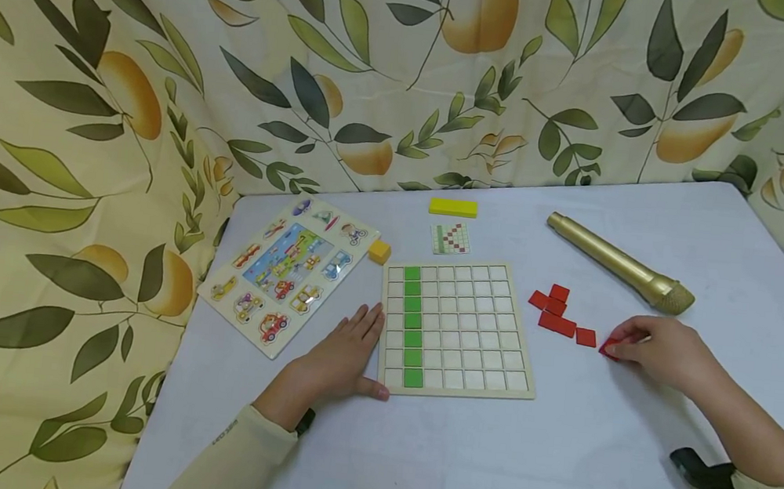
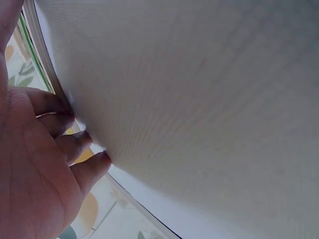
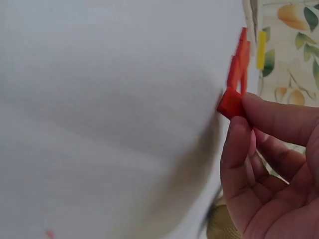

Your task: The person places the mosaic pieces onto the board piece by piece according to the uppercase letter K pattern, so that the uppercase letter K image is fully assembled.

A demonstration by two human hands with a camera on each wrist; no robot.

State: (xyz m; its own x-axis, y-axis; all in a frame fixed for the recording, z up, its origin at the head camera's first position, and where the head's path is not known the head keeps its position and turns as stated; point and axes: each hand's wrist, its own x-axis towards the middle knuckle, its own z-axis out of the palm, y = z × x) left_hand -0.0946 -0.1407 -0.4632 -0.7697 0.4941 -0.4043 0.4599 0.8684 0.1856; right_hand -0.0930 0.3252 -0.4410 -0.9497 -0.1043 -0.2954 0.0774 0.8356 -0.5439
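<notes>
My right hand (image 1: 665,353) pinches a small red square tile (image 3: 230,103) between thumb and fingers, just over the white table at the right. Several more red tiles (image 1: 557,324) lie loosely grouped to the left of that hand. Between my hands lies a wooden grid board (image 1: 458,396) with white squares. One column of it, second from the left, is filled with green tiles (image 1: 414,320). My left hand (image 1: 338,357) rests on the table with fingers extended, fingertips at the board's left edge and thumb by its lower left corner.
A small pattern card (image 1: 451,238) and a yellow bar (image 1: 453,208) lie behind the board. To its left are a vehicle picture puzzle (image 1: 265,315) and an orange-yellow block (image 1: 379,252). A gold microphone (image 1: 617,260) lies at the back right. Patterned curtain (image 1: 470,95) borders the table.
</notes>
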